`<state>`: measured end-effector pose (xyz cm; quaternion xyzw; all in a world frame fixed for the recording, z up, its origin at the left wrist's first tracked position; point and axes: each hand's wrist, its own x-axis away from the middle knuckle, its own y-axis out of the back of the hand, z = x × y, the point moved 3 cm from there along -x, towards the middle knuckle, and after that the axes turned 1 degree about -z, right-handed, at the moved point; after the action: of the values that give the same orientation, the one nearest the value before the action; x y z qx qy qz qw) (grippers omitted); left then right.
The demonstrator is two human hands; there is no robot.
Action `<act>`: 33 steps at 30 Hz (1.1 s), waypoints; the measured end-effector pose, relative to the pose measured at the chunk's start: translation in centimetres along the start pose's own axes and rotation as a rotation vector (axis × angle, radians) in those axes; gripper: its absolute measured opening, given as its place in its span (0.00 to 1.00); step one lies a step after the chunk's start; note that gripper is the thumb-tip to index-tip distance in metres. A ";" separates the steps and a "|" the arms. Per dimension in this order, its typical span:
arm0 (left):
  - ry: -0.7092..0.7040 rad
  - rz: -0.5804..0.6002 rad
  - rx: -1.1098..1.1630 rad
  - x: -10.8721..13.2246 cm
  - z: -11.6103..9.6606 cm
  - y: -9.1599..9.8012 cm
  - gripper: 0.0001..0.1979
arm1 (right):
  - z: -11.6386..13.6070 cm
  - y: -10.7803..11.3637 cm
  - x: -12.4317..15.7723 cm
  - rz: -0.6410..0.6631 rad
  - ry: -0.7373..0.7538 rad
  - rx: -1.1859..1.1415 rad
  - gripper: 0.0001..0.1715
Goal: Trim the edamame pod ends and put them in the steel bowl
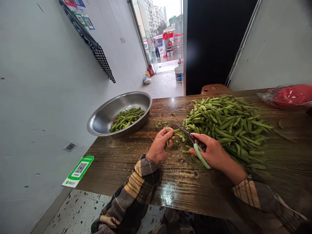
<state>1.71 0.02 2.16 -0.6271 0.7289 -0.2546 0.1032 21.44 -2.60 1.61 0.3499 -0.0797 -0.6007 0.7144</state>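
Between the fingertips of my left hand (161, 145) are a few green soybean pods (175, 131), one of them sticking out to the right. My right hand (214, 151) grips a pair of scissors (200, 156) with pale green handles. Their dark blades point up and left, close to the end of that pod. A large heap of soybean pods (226, 123) lies just beyond my right hand. To the left, a wide steel basin (97, 122) holds a smaller lot of pods (128, 118). Trimmed bits (162, 124) are scattered on the wood between basin and heap.
The dark wooden table (117, 162) carries a red bundle in clear plastic (291, 96) at the far right. A green QR-code card (78, 171) sits at its left edge. Behind it are a stool (214, 88), a bucket (178, 74) and a glass doorway.
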 end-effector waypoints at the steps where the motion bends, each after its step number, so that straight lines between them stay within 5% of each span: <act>1: 0.013 0.000 -0.005 0.0 0.1 0.0 0.16 | -0.1 0.0 0.0 -0.010 0.001 0.000 0.32; 33: -0.046 -0.140 -0.080 -0.3 -0.9 0.3 0.17 | -0.3 -1.3 -0.6 0.012 0.128 0.097 0.19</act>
<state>1.08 0.54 2.72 -0.6859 0.6903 -0.2173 0.0767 20.42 -2.01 0.78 0.4214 -0.0650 -0.5683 0.7037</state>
